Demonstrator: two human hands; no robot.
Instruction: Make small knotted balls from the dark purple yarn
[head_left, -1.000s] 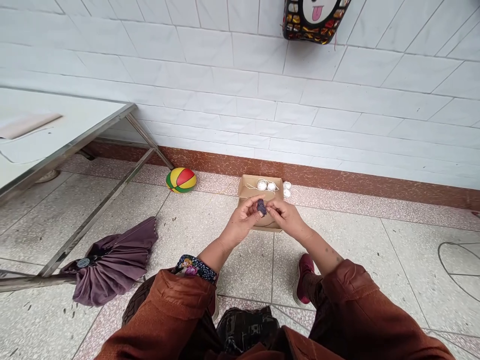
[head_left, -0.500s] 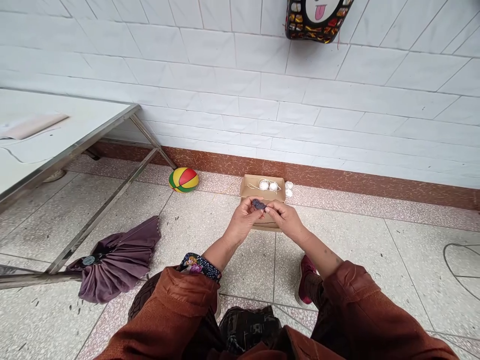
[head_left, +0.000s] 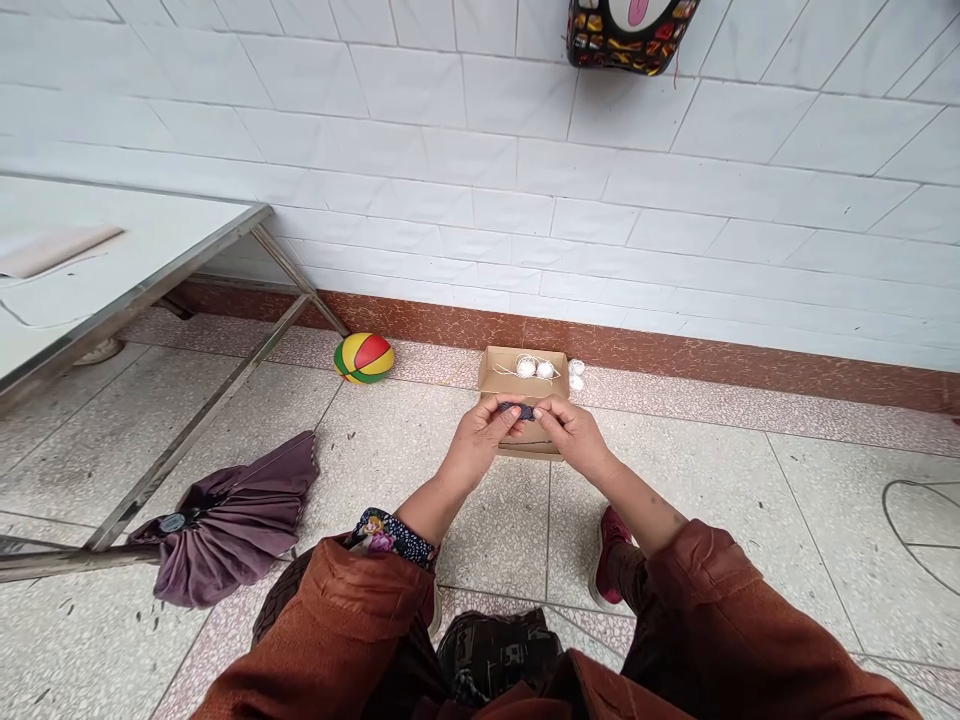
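Observation:
Between my two hands is a small dark grey-blue piece that looks like knitted yarn (head_left: pixel 520 411). My left hand (head_left: pixel 477 438) pinches its left end, and the thumb lies across the front of it. The right end is pinched by the thumb and fingers of my right hand (head_left: pixel 576 436). Beneath both hands an open cardboard box (head_left: pixel 489 372) rests on the floor. White balls of yarn (head_left: pixel 526 367) with loose strands lie in its far part. A dark strand (head_left: pixel 534 443) runs across the near part, which my hands partly cover.
More white balls (head_left: pixel 576 376) touch the box's right side. A striped ball (head_left: pixel 364 358) sits near the metal-framed table (head_left: pixel 225 225) at left. A folded purple umbrella (head_left: pixel 236 530) lies on the floor. A wire ring (head_left: pixel 900 540) is at the right edge.
The dark piece is now held flatter and straighter between my hands, with my left thumb shifted across it. The view has moved slightly.

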